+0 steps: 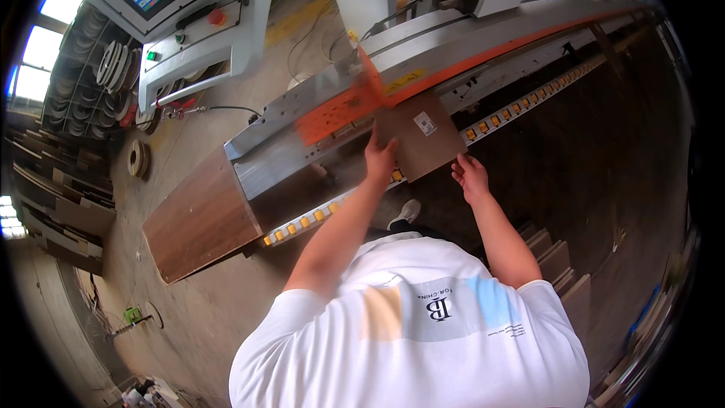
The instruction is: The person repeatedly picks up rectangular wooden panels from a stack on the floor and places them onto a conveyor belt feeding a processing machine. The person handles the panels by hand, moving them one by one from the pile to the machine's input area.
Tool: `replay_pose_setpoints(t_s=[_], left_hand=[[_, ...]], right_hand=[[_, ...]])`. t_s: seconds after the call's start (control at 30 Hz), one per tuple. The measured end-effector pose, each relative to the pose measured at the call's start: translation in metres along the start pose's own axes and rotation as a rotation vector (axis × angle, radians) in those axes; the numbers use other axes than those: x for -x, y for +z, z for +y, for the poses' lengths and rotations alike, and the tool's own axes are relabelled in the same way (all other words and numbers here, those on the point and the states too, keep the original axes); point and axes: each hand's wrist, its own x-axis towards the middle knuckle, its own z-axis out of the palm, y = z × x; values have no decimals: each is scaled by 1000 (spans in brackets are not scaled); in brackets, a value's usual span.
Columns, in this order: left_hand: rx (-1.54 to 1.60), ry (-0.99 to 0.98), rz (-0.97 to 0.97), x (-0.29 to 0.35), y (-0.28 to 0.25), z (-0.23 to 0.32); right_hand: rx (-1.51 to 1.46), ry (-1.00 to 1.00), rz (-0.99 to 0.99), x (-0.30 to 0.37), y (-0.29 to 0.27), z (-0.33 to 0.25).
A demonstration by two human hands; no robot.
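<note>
A brown rectangular wooden panel (430,153) with a white printed label (425,124) on its face lies against the orange guard of a long grey machine (453,38). My left hand (381,157) grips the panel's left edge, thumb on the face side and index finger stretched along the edge. At the near right corner, my right hand (470,177) holds the panel between thumb and fingers. The panel's far edge is hidden under the orange guard. Beneath the panel runs a rail of yellow rollers (495,120).
A control console (200,30) with a lit screen and a red button (217,17) stands at the far left. A brown board (200,219) extends from the machine's left end. Coils of banding (113,68) hang on a rack. Stacked panels (555,261) are at the right.
</note>
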Motion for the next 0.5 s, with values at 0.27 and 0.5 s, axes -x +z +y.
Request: replay_pose_setpoints(t_s=[0.27, 0.5], left_hand=[[9, -174, -120, -39, 37, -30], [-900, 330, -399, 6, -35, -29]], right_hand=[[101, -100, 73, 36, -43, 9], [73, 18, 312, 125, -136, 148]])
